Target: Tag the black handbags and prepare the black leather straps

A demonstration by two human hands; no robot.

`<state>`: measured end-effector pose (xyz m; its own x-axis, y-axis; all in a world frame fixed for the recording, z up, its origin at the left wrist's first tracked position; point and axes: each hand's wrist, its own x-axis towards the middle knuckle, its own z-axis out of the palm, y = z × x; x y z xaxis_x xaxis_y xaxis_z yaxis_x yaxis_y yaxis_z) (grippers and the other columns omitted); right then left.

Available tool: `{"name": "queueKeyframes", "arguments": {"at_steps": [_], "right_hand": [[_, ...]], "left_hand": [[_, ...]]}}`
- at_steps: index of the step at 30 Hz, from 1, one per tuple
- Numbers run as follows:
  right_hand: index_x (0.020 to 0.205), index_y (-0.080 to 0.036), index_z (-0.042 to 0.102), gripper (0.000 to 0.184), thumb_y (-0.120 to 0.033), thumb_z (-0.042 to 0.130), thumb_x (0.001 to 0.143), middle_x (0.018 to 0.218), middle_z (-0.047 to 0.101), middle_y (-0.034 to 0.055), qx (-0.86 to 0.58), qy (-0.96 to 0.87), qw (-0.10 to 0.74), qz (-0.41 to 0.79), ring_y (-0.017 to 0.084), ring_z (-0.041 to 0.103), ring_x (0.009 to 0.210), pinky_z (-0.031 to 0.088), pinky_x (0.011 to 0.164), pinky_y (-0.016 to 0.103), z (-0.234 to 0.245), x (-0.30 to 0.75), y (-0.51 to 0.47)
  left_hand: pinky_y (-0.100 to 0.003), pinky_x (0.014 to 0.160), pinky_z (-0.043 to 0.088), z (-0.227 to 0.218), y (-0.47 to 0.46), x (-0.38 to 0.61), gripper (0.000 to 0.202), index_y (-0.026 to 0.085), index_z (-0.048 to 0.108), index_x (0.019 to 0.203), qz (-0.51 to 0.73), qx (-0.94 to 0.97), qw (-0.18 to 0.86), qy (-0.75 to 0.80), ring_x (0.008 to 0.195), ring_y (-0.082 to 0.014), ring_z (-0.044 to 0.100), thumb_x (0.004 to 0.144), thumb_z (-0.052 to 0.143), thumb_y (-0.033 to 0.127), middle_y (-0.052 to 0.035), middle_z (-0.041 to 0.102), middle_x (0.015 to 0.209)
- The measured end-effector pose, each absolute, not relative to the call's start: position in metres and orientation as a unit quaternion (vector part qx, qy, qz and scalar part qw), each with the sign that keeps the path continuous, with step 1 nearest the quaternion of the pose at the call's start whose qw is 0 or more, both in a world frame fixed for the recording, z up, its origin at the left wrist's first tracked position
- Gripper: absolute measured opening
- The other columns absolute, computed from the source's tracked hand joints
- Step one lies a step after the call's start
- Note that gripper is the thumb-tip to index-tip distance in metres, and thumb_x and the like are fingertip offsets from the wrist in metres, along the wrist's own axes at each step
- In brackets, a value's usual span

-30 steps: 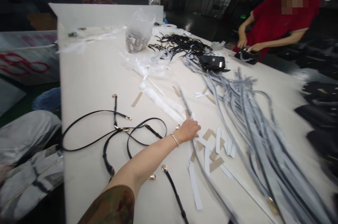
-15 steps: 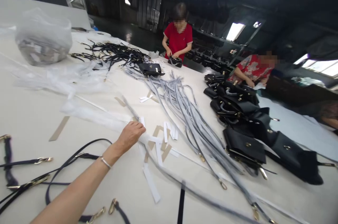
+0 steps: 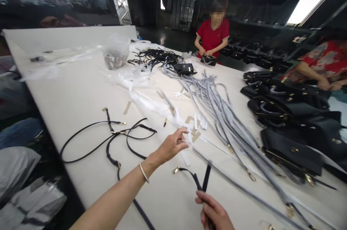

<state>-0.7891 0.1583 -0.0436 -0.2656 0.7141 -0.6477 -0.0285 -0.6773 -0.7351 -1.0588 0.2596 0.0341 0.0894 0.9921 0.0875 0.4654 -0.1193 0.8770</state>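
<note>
My left hand [image 3: 175, 145] hovers over the table with thumb and fingers apart, near a grey-wrapped strap [image 3: 233, 179] and thin clear plastic film [image 3: 151, 105]. At the bottom, my right hand [image 3: 215, 212] is closed around a black strap [image 3: 195, 178]. One end of that strap carries a gold clasp [image 3: 176, 169]. A flat black strap end [image 3: 207, 175] also sticks up from the right fist. Left of my arm, a thin black strap [image 3: 78, 128] with gold hooks lies in loops on the table.
Grey-wrapped straps [image 3: 222, 114] lie in a long bundle, with black handbags [image 3: 292, 150] on the right. Farther back are a black strap pile [image 3: 159, 56] and a plastic bag [image 3: 116, 51]. Paper strips [image 3: 195, 121] are scattered mid-table. A person in red [image 3: 214, 34] handles a bag opposite.
My left hand has opened and let go of the grey-wrapped strap and film. My right hand has come into view with a black strap. The view has swung left.
</note>
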Motion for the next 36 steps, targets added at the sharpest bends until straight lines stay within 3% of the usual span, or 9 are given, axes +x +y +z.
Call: {"name": "queueKeyframes", "arguments": {"at_steps": [3,7,10,13,17,20,24,28,36], "right_hand": [[0.121,-0.014,0.069,0.075,-0.065,0.08,0.068,0.086,0.069,0.0099,-0.539,-0.324,0.281,0.725,0.008,0.045,0.051,0.03,0.044,0.022,-0.006,-0.791,0.165],[0.123,-0.011,0.067,0.087,-0.072,0.08,0.062,0.08,0.064,0.0064,-0.499,-0.361,0.285,0.735,0.008,0.041,0.054,0.028,0.046,0.023,0.04,-0.806,0.166],[0.119,-0.009,0.068,0.078,-0.069,0.075,0.069,0.057,0.048,-0.0038,-0.49,-0.422,0.238,0.725,0.009,0.036,0.05,0.026,0.048,0.024,0.055,-0.813,0.155],[0.093,-0.011,0.073,0.056,-0.062,0.075,0.071,0.049,0.042,-0.0058,-0.507,-0.462,0.225,0.692,0.008,0.032,0.045,0.022,0.045,0.024,0.057,-0.81,0.14],[0.069,-0.016,0.066,0.044,-0.059,0.074,0.069,0.047,0.042,-0.0059,-0.527,-0.505,0.245,0.638,0.008,0.034,0.042,0.023,0.043,0.024,0.051,-0.793,0.124],[0.071,-0.016,0.067,0.044,-0.06,0.066,0.075,0.048,0.045,-0.0049,-0.53,-0.522,0.253,0.618,0.008,0.035,0.041,0.026,0.043,0.023,0.048,-0.775,0.113],[0.086,-0.016,0.075,0.031,-0.044,0.073,0.071,0.07,0.064,0.0007,-0.514,-0.55,0.251,0.608,0.011,0.046,0.053,0.036,0.05,0.023,0.047,-0.752,0.095],[0.064,-0.016,0.067,0.025,-0.039,0.073,0.071,0.06,0.056,-0.0006,-0.529,-0.57,0.272,0.566,0.015,0.048,0.064,0.039,0.061,0.025,0.041,-0.737,0.083],[0.059,-0.017,0.056,0.04,-0.052,0.064,0.078,0.056,0.047,-0.0019,-0.553,-0.579,0.261,0.539,0.014,0.043,0.059,0.035,0.056,0.025,0.041,-0.724,0.079]], "left_hand": [[-0.023,0.072,0.047,0.052,0.22,-1.046,0.051,0.023,0.052,0.132,0.416,0.605,0.42,0.533,0.068,-0.0113,0.056,0.084,0.069,0.024,0.0058,0.062,0.077],[-0.024,0.076,0.049,0.067,0.172,-1.025,0.059,0.025,0.047,0.14,0.363,0.669,0.393,0.516,0.075,-0.0139,0.063,0.087,0.071,0.032,0.0034,0.067,0.081],[-0.028,0.082,0.049,0.069,0.142,-1.008,0.056,0.025,0.044,0.144,0.276,0.767,0.293,0.499,0.085,-0.0188,0.069,0.093,0.064,0.04,-0.0029,0.074,0.092],[-0.032,0.084,0.047,0.066,0.12,-0.998,0.057,0.023,0.045,0.143,0.206,0.814,0.21,0.501,0.089,-0.0227,0.07,0.093,0.065,0.042,-0.006,0.075,0.093],[-0.031,0.08,0.045,0.063,0.102,-0.993,0.027,0.021,0.066,0.109,0.183,0.802,0.202,0.531,0.081,-0.0209,0.069,0.086,0.074,0.034,-0.0035,0.074,0.084],[-0.028,0.075,0.043,0.064,0.093,-0.985,0.01,0.021,0.067,0.081,0.193,0.778,0.233,0.55,0.076,-0.0174,0.066,0.085,0.074,0.026,-0.0011,0.073,0.08],[-0.024,0.067,0.041,0.063,0.079,-0.965,0.007,0.022,0.067,0.08,0.206,0.74,0.309,0.56,0.075,-0.015,0.064,0.083,0.073,0.024,0.0008,0.072,0.081],[-0.024,0.067,0.04,0.056,0.068,-0.946,0.009,0.023,0.068,0.079,0.19,0.722,0.358,0.561,0.074,-0.0147,0.063,0.082,0.074,0.029,0.0021,0.072,0.079],[-0.024,0.061,0.035,0.059,0.061,-0.942,0.028,0.019,0.062,0.069,0.213,0.699,0.412,0.544,0.063,-0.0125,0.052,0.092,0.057,0.033,0.0013,0.063,0.067]]}}
